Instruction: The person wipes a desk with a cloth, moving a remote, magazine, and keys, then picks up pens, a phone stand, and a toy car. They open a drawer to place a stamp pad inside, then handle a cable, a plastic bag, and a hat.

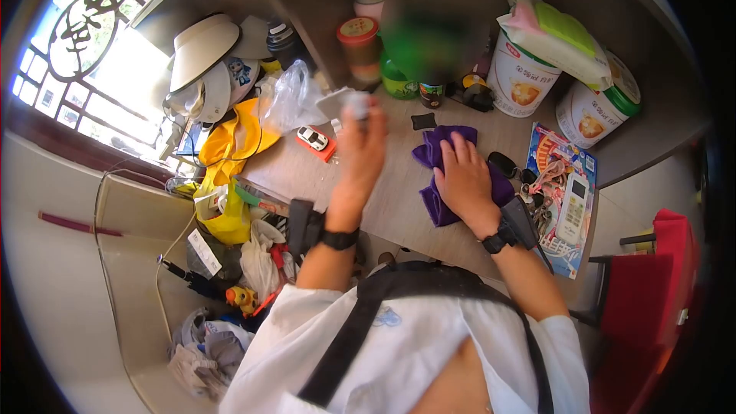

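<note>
My left hand [360,149] is raised over the desk, its fingers closed round a small whitish-grey object [343,103]; motion blur hides what kind it is. A toy car [313,137], white on a red base, lies just left of that hand. Flat on a bunched purple cloth [435,155] rests my right hand [466,180], with its fingers stretched out. Close to its right are dark sunglasses [510,166]. A small black flat piece [422,121] lies beyond the cloth.
White cans [523,77] with a soft pack [563,38] on top stand back right. A remote [573,207] and keys lie on a colourful magazine [563,261]. Jars and a green container [399,80] line the back. Caps [203,54], a clear plastic bag [291,100] and yellow fabric crowd the left.
</note>
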The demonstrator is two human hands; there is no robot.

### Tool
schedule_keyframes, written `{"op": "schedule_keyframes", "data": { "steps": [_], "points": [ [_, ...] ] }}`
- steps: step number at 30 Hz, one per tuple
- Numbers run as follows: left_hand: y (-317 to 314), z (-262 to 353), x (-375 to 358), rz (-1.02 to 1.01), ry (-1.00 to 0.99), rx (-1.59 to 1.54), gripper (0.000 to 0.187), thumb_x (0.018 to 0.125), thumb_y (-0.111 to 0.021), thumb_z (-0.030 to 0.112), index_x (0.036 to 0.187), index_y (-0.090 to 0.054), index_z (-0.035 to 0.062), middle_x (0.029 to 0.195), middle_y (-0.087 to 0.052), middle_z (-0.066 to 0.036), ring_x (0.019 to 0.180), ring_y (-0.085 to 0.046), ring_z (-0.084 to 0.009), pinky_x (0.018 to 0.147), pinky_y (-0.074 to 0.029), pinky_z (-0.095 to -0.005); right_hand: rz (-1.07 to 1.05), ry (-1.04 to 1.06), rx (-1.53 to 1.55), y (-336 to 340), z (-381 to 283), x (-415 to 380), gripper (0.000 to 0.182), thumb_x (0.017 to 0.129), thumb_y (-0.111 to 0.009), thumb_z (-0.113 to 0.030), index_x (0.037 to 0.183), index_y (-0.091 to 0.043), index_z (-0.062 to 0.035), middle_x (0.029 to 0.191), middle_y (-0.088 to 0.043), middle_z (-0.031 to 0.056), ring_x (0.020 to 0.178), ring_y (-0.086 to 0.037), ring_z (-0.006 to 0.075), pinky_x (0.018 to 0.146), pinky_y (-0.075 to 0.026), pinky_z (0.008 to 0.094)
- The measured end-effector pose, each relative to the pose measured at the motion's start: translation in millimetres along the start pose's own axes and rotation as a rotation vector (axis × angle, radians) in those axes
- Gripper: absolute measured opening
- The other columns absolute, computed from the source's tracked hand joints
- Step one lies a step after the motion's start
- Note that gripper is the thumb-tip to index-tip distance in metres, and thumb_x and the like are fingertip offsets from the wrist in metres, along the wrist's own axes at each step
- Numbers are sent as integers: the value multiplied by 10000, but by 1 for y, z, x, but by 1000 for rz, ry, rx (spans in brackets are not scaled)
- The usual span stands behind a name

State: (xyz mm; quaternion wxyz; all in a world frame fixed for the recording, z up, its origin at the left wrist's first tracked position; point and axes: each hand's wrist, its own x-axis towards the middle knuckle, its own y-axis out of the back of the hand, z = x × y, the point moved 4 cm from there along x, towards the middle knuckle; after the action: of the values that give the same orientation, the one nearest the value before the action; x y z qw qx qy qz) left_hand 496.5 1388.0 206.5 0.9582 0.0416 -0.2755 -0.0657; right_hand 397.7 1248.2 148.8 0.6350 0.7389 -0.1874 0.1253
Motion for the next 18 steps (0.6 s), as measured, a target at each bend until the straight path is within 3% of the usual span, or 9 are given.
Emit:
{"op": "schedule_keyframes", "data": {
  "steps": [1,3,7,9,11,15,16,18],
  "points": [
    [18,3,-1,73,111,-191,99,860,-482,110,925,-479,36,651,-479,-23,511,-463,-108,446,-402,-227,27,-101,53,-1,4,2,443,729,-587,-221,1104,-481,-12,1146,-484,149,1036,-452,344,863,-381,404],
    [60,5,-11,184,214,-212,131,876,-469,152,943,-482,41,592,-439,28,461,-412,-26,368,-325,-172,24,-199,101,-5,7,0,437,734,-584,-214,1102,-477,-4,1143,-481,165,1032,-453,351,866,-386,401],
    [107,-7,-24,241,312,-198,135,879,-453,148,940,-490,33,529,-408,37,395,-360,-21,316,-254,-173,44,-96,38,-15,5,27,360,739,-571,-173,1047,-491,-3,1116,-489,167,1006,-469,332,845,-406,387],
    [116,-12,-32,196,349,-131,128,875,-462,138,923,-503,26,521,-404,41,395,-353,-21,331,-247,-174,-107,6,52,-11,-9,33,346,723,-579,-166,1033,-504,-32,1060,-511,132,983,-476,302,827,-411,385],
    [121,-24,-45,181,371,-142,114,868,-473,123,906,-512,23,516,-404,45,401,-350,-22,356,-254,-177,-282,112,151,-8,-38,21,395,730,-569,-161,1099,-492,-45,1158,-475,134,1065,-438,303,877,-390,376],
    [120,-28,-47,150,442,-180,100,863,-485,114,895,-514,24,524,-414,48,422,-365,-26,387,-277,-179,-235,235,211,-4,-63,24,379,765,-549,-304,1047,-528,-51,1085,-520,125,1039,-456,290,867,-385,404],
    [120,-26,-47,132,445,-189,100,864,-484,116,891,-516,26,529,-418,48,429,-369,-24,390,-278,-178,-371,153,322,-3,-60,38,400,782,-524,-364,1017,-539,-40,1018,-552,137,983,-489,294,848,-390,412],
    [120,-25,-50,107,446,-201,100,865,-483,117,888,-518,27,533,-422,47,436,-374,-23,394,-279,-177,-156,89,341,-6,-47,67,347,770,-551,-292,994,-536,-28,969,-566,148,909,-521,315,797,-412,406]
  ]
}}
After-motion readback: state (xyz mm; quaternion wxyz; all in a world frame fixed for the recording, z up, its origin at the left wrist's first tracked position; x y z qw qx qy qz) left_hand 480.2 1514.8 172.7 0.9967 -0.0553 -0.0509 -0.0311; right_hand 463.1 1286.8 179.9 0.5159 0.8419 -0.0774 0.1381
